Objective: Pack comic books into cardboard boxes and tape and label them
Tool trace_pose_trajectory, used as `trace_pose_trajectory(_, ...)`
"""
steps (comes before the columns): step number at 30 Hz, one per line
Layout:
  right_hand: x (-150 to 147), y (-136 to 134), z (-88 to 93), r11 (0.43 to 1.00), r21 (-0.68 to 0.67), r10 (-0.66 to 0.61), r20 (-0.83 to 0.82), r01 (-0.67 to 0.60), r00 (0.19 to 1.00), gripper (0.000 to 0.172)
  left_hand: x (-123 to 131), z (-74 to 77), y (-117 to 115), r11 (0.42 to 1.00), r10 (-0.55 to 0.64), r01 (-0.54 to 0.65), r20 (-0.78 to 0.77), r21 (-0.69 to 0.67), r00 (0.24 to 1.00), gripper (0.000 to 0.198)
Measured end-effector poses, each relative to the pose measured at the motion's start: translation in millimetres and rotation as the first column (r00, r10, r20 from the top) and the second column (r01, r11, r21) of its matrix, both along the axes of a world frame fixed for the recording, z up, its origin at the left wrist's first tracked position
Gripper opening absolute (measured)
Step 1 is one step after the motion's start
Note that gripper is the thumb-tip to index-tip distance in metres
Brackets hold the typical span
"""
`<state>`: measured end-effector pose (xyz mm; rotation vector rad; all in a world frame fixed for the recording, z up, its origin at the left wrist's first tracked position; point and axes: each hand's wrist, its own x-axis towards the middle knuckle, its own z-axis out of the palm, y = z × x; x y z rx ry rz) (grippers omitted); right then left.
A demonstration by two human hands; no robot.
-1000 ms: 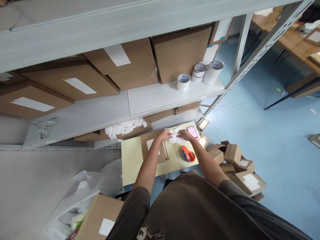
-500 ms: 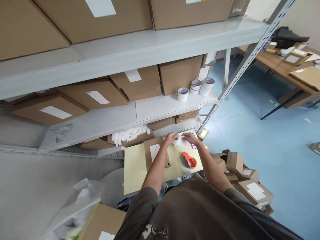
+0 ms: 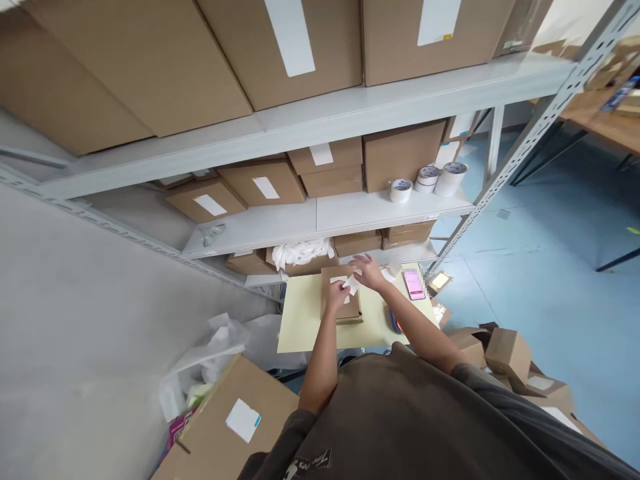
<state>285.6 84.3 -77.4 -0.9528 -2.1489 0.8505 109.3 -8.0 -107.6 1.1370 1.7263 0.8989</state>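
Note:
A small white label (image 3: 351,285) is held above a flat cardboard box (image 3: 350,312) on the pale yellow table (image 3: 300,313). My left hand (image 3: 336,297) pinches the label's lower left side. At its upper right edge, my right hand (image 3: 369,273) grips it between thumb and fingers, with some fingers raised. A larger white label on the box top is partly hidden by both hands. Right of them lie a phone (image 3: 414,284) with a pink screen and white paper pieces (image 3: 389,273). My right forearm mostly covers the tape cutter (image 3: 395,323).
A metal shelf (image 3: 280,227) with boxes and several tape rolls (image 3: 401,191) stands just beyond the table. Loose cardboard boxes (image 3: 507,353) are piled on the floor at right. An upright large carton (image 3: 250,400) and plastic wrapping stand at lower left.
Both hands have moved left with the white label, from beside the phone to over the box. My view has turned left. The right forearm now covers most of the tape cutter.

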Motion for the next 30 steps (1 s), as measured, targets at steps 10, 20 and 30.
trace_pose_trajectory(10, 12, -76, -41.4, 0.743, -0.665, -0.333, -0.261, 0.082, 0.906, 0.03, 5, 2.4, -39, 0.923, 0.37, -0.377, 0.428, -0.072, 0.825, 0.055)
trace_pose_trajectory(20, 18, -95, -18.5, 0.701, -0.709, -0.354, -0.433, -0.071, 0.829, 0.036, 23, 16.8, -45, 0.92, 0.366, -0.384, 0.508, -0.072, 0.78, 0.056)
trace_pose_trajectory(30, 17, -98, -12.6, 0.724, -0.685, -0.305, -0.429, -0.086, 0.851, 0.034, 19, 19.2, -52, 0.928, 0.344, -0.368, 0.481, -0.046, 0.807, 0.054)
